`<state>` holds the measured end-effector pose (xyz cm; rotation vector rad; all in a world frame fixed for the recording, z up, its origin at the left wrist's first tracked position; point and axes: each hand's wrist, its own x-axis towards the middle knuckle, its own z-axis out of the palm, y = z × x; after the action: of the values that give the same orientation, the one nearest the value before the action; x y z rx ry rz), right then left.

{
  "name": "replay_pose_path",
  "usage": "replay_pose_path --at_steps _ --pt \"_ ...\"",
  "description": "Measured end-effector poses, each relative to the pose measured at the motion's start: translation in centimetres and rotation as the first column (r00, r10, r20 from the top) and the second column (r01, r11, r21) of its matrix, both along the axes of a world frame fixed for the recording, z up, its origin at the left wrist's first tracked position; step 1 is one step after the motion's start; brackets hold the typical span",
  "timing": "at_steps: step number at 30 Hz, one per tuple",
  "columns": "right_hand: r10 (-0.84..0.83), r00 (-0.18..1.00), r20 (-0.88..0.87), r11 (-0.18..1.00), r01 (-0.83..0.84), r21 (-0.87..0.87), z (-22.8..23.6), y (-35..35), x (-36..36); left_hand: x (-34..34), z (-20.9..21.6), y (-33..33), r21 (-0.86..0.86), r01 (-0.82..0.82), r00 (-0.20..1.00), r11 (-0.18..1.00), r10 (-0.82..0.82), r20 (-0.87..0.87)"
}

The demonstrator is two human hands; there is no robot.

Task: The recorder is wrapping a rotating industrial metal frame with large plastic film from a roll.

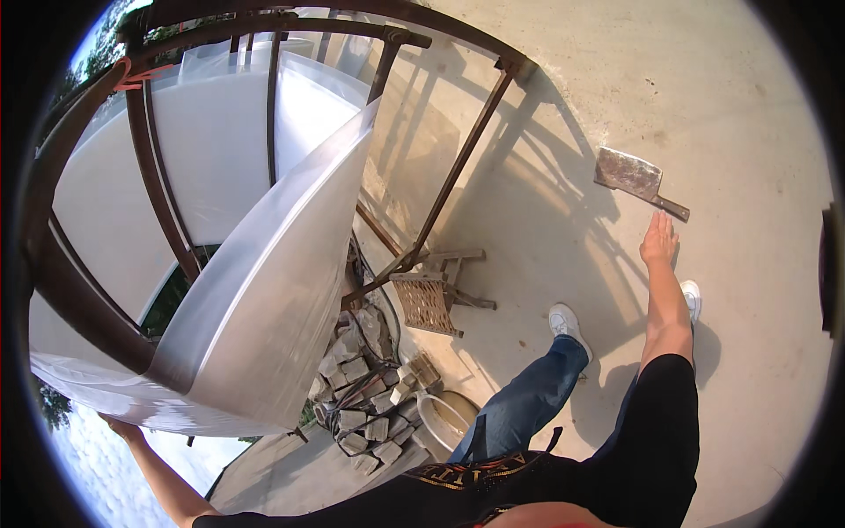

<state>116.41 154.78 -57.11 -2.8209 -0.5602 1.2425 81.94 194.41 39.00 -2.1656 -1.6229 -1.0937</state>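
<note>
My right hand (658,239) reaches down over the concrete, fingers stretched out and holding nothing. Just beyond its fingertips lies a rusty cleaver (632,172), its dark handle pointing toward my hand and its broad blade up and to the left. Far to the left, my left hand (125,429) is raised at the lower edge of a large translucent plastic sheet (273,282). The fingers there are mostly hidden, so whether they grip the sheet is unclear. The sheet drapes over a dark metal frame (145,167) and hangs to a point.
A small wooden stool with a woven seat (422,301) lies tipped beside a thin frame post (466,158). Beneath the sheet is a pile of broken bricks (361,422) tangled with dark cables, next to a pale round basin (444,418). The frame casts shadows over the concrete ground (748,114).
</note>
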Motion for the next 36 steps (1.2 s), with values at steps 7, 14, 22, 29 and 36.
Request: replay_pose_path --at_steps 7,14,22,29,36 --pt "0.387 0.863 0.325 0.921 -0.377 -0.095 -8.4 2.5 2.2 -3.8 3.9 2.3 0.083 0.094 0.994 0.992 -0.089 -0.071" --pt "0.181 0.884 0.430 0.967 -0.081 -0.241 -10.2 1.1 3.9 -4.7 5.6 1.8 0.088 0.130 0.991 0.988 -0.132 0.015" --pt "0.124 0.991 0.055 0.958 -0.134 0.252 -2.6 2.7 -1.9 -4.6 3.6 2.0 -0.103 -0.007 0.992 0.995 0.019 0.122" --pt "-0.220 0.939 -0.265 0.764 0.335 0.551 19.5 -0.3 -7.5 0.9 -4.2 -3.7 -0.216 0.224 0.970 0.950 -0.239 -0.043" --pt "-0.290 0.811 -0.508 0.346 0.583 0.735 40.1 -7.6 -10.5 0.0 -7.1 -1.5 -0.070 0.236 0.931 0.969 -0.246 -0.269"
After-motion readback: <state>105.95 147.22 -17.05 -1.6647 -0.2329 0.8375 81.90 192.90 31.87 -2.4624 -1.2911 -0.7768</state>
